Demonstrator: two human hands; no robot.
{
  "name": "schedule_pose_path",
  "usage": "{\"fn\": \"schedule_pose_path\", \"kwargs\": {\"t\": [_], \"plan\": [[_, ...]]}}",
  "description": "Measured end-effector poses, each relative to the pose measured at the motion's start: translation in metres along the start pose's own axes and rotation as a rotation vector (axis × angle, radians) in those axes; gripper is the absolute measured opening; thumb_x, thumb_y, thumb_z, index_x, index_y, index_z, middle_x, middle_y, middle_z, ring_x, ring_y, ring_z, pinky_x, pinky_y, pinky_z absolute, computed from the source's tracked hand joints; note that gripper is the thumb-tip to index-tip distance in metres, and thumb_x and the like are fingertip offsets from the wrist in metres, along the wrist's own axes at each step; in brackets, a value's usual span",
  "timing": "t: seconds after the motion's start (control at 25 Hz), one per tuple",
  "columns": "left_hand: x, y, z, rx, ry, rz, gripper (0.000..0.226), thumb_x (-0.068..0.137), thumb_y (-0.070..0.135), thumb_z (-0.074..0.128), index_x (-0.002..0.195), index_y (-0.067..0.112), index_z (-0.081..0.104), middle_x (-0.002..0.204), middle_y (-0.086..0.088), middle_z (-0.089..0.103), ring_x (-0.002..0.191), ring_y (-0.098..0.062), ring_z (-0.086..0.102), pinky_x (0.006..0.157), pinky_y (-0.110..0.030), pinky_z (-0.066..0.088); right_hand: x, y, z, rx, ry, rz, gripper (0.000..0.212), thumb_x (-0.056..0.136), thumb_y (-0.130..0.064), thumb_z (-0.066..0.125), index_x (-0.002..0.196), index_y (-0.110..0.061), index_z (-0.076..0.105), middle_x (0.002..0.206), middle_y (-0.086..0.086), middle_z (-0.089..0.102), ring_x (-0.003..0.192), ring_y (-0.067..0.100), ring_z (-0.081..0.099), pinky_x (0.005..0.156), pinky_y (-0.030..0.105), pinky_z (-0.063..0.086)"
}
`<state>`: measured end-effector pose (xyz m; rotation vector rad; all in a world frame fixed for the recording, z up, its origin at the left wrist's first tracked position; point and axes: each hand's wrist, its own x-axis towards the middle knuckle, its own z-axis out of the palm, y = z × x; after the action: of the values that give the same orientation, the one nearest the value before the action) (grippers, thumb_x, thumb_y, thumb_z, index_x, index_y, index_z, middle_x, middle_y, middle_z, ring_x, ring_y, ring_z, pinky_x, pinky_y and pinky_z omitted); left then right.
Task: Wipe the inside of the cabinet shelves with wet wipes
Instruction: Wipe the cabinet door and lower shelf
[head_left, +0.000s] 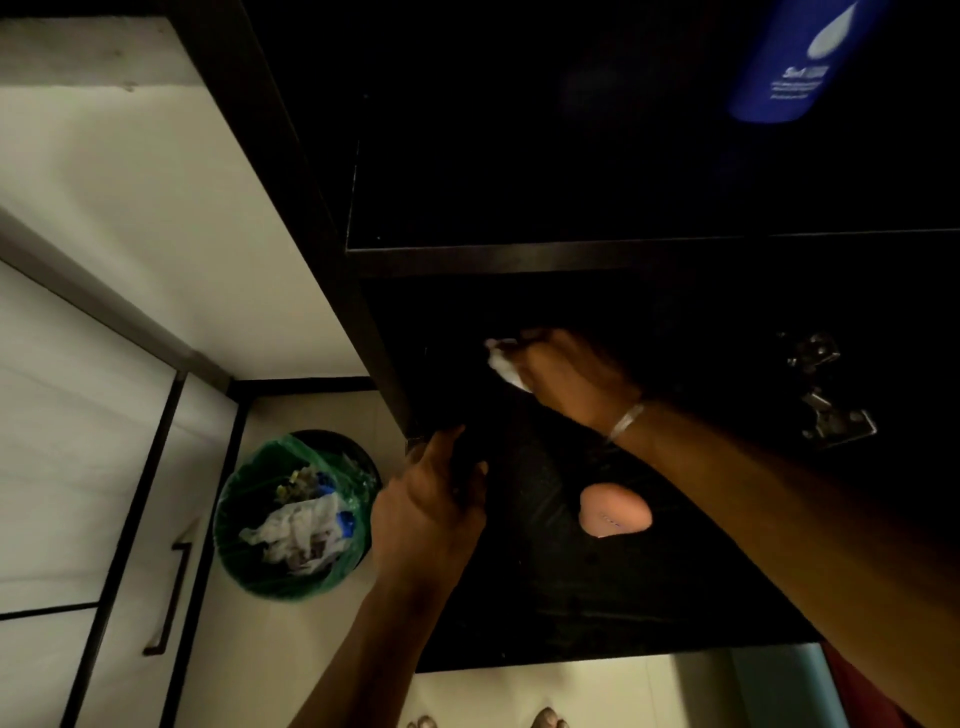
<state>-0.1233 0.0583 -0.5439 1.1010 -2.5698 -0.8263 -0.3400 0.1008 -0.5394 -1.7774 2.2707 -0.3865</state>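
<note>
We see the right hand (563, 371) clutching a white wet wipe (504, 362) inside the dark cabinet (571, 257); the left hand (431, 506) grips its side panel edge.

Dim room, light falls mostly on the left. Pale white panel (156, 218) runs along the left side, with a dark trim strip. Below it, white cupboard doors (67, 467) framed in dark edging, one with a dark bar handle (169, 597). Floor (322, 639) is light, cream-toned. Round bin (296, 514) with green liner stands on the floor near the doors, holding crumpled white and blue rubbish. A teal-and-red patch shows at bottom right, unclear what.
</note>
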Motion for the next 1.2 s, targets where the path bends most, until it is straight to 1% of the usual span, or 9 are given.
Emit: {"fn": "schedule_pose_path", "kwargs": {"t": [0.2,0.36,0.48,0.6,0.68,0.8,0.92,1.08,1.2], "plan": [[-0.017,0.021,0.009,-0.208,-0.408,0.232,0.095,0.075,0.034,0.075,0.152,0.046,0.02,0.135,0.02,0.031,0.118,0.005,0.042,0.095,-0.014,0.045,-0.078,0.06,-0.031,-0.317,0.038,0.602,0.031,0.098,-0.029,0.043,0.099,-0.011,0.067,0.091,0.015,0.07,0.081,0.034,0.068,0.066,0.035,0.053],[-0.012,0.038,0.023,-0.294,-0.43,0.286,0.091,0.065,0.06,0.08,0.144,0.051,0.035,0.138,0.024,0.03,0.127,0.004,0.038,0.103,-0.02,0.042,-0.083,0.07,-0.014,-0.409,0.244,0.524,0.006,0.082,-0.008,0.07,0.077,-0.005,0.072,0.061,0.018,0.064,0.047,0.033,0.06,0.043,0.026,0.041],[-0.008,0.047,0.032,-0.401,-0.38,0.32,0.061,0.063,0.063,0.076,0.119,0.039,0.067,0.124,0.022,0.052,0.118,0.002,0.05,0.095,-0.023,0.049,-0.077,0.076,-0.008,-0.398,0.235,0.52,0.017,0.085,-0.01,0.064,0.071,-0.002,0.068,0.075,0.021,0.06,0.066,0.038,0.06,0.054,0.033,0.045],[-0.014,0.043,0.032,-0.565,-0.318,0.217,0.037,0.07,0.052,0.077,0.099,0.029,0.072,0.105,0.017,0.064,0.102,-0.001,0.062,0.083,-0.02,0.054,-0.085,0.07,-0.011,-0.351,0.318,0.499,0.024,0.091,-0.015,0.055,0.08,-0.003,0.074,0.08,0.019,0.066,0.074,0.037,0.065,0.065,0.034,0.052],[-0.02,0.029,0.024,-0.617,-0.164,0.145,0.03,0.077,0.043,0.075,0.103,0.032,0.065,0.102,0.013,0.065,0.097,-0.002,0.065,0.078,-0.015,0.053,-0.071,0.03,-0.009,-0.02,0.414,0.614,0.022,0.094,-0.015,0.055,0.093,-0.007,0.075,0.089,0.015,0.07,0.083,0.033,0.068,0.072,0.035,0.051],[-0.027,0.003,0.013,-0.676,-0.005,0.03,0.042,0.083,0.047,0.067,0.114,0.02,0.062,0.105,0.007,0.068,0.096,-0.007,0.067,0.076,-0.018,0.054,-0.038,-0.059,0.015,0.56,0.179,0.461,0.022,0.094,-0.01,0.057,0.111,-0.009,0.07,0.107,0.006,0.065,0.109,0.027,0.059,0.091,0.036,0.047],[-0.03,-0.01,0.006,-0.659,-0.027,-0.032,0.039,0.086,0.044,0.07,0.116,0.022,0.061,0.107,0.006,0.069,0.098,-0.005,0.067,0.077,-0.015,0.053,-0.057,-0.064,0.036,0.449,0.14,0.18,0.027,0.095,-0.014,0.058,0.121,-0.015,0.067,0.123,0.007,0.061,0.117,0.022,0.055,0.105,0.042,0.042],[-0.035,-0.009,0.002,-0.693,-0.036,-0.054,0.032,0.087,0.034,0.075,0.113,0.02,0.064,0.103,0.003,0.07,0.094,-0.004,0.068,0.074,-0.014,0.054,-0.118,0.012,0.008,-0.154,0.361,0.646,0.032,0.094,-0.016,0.049,0.121,-0.015,0.067,0.114,0.01,0.065,0.104,0.031,0.058,0.087,0.044,0.051],[-0.044,-0.011,0.003,-0.749,-0.023,-0.114,0.032,0.085,0.027,0.075,0.114,0.019,0.065,0.103,-0.001,0.072,0.096,-0.007,0.069,0.077,-0.016,0.055,-0.11,-0.028,0.019,-0.213,0.452,0.62,0.031,0.077,0.005,0.061,0.107,0.002,0.069,0.102,0.02,0.067,0.092,0.04,0.061,0.077,0.045,0.055]]}}
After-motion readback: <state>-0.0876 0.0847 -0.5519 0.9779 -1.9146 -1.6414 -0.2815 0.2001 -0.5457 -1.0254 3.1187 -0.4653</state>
